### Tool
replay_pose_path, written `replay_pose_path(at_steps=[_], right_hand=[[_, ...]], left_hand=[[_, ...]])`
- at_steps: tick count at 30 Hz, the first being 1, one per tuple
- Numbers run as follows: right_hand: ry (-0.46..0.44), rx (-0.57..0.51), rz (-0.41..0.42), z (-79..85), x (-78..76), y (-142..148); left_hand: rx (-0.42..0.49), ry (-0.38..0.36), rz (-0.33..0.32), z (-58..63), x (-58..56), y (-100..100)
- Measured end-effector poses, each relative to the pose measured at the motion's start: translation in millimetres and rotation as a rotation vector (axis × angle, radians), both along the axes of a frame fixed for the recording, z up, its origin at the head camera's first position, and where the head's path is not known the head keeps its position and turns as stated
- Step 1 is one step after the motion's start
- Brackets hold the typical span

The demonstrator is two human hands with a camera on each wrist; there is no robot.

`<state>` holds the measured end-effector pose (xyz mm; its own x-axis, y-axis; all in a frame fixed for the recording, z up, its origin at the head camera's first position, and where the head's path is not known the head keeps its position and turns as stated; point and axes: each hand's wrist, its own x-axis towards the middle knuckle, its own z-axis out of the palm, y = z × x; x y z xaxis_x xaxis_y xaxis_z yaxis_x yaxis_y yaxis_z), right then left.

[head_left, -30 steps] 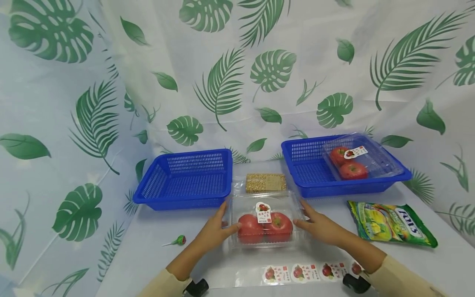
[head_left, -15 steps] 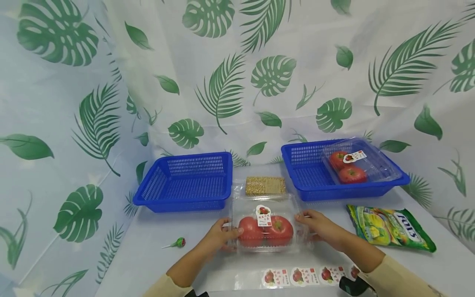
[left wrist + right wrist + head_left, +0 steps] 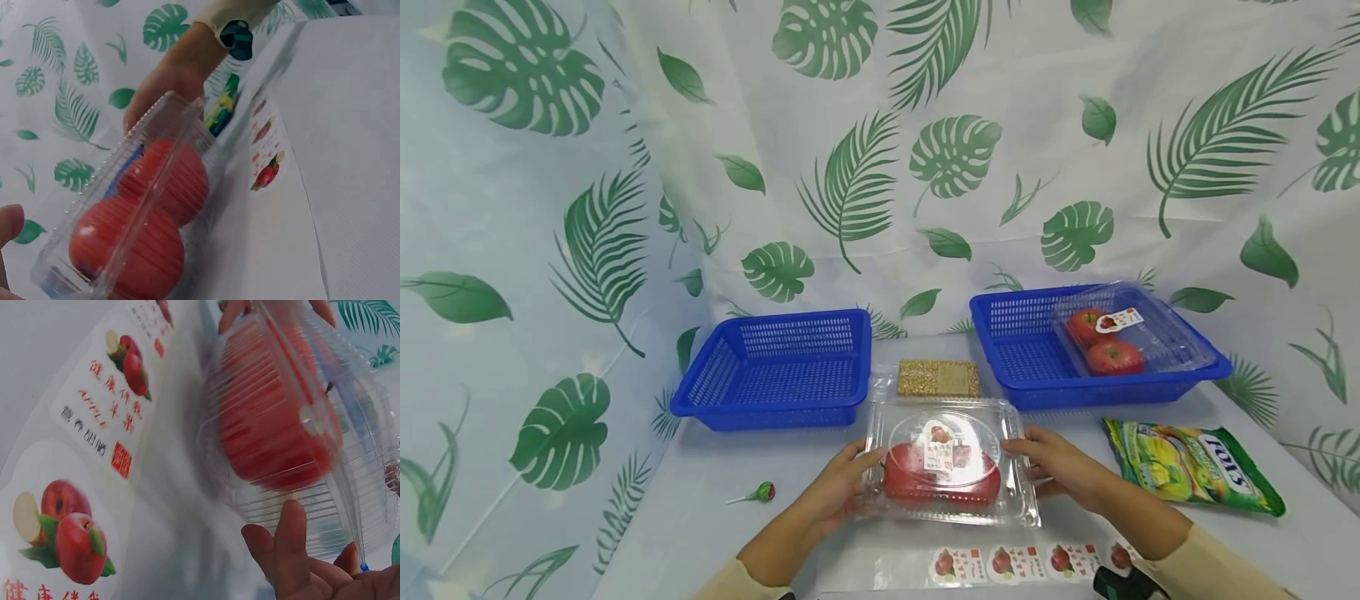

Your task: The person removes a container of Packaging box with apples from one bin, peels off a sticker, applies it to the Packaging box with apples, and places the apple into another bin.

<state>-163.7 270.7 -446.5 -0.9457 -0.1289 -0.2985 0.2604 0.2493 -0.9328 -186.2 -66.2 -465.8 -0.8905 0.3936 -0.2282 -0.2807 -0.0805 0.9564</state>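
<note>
A clear plastic clamshell box [image 3: 973,429] with two red apples [image 3: 906,479] inside is held between both hands, tilted and raised off the table. A sticker with an apple picture [image 3: 938,450] is on its lid, partly washed out by glare. My left hand [image 3: 835,492] grips the box's left side, thumb on top, its lower fingers partly hidden. On the opposite side my right hand [image 3: 1063,467] holds the box with the thumb over the lid edge. The right wrist view shows that hand's fingers [image 3: 290,531] under the box.
A strip of apple stickers [image 3: 1015,562] lies in front. Behind stand a blue basket [image 3: 767,412] and another blue basket [image 3: 1022,396] bearing a second apple box [image 3: 1165,333]. A grain pack [image 3: 938,377], a lollipop [image 3: 765,492] and a FOX'S candy bag [image 3: 1187,462] are around.
Both hands have moved from resting alongside the box to gripping its sides. The box has lifted and tilted, with glare now on its lid. The head view shifted slightly.
</note>
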Motion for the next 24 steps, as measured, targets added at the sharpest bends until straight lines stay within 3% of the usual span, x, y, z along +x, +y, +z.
replay_pose_path(at_steps=[6,11,15,20,24], right_hand=[[-0.002,-0.041,-0.02,14.7,4.9,-0.1],[0.039,-0.092,-0.019,37.3,6.4,2.0],[0.069,-0.124,-0.015,52.1,1.8,6.5],[0.047,-0.174,-0.026,58.6,-2.6,11.6],[0.029,-0.238,-0.058,56.8,-2.6,10.7]], left_hand=[[0.085,-0.006,0.002,4.9,1.6,-0.8],[0.131,0.064,-0.018,22.0,-0.8,1.7],[0.242,0.074,-0.025,31.8,-4.6,6.1],[0.464,-0.021,0.085,25.1,1.6,19.2],[0.564,-0.059,0.125,16.5,9.6,37.6]])
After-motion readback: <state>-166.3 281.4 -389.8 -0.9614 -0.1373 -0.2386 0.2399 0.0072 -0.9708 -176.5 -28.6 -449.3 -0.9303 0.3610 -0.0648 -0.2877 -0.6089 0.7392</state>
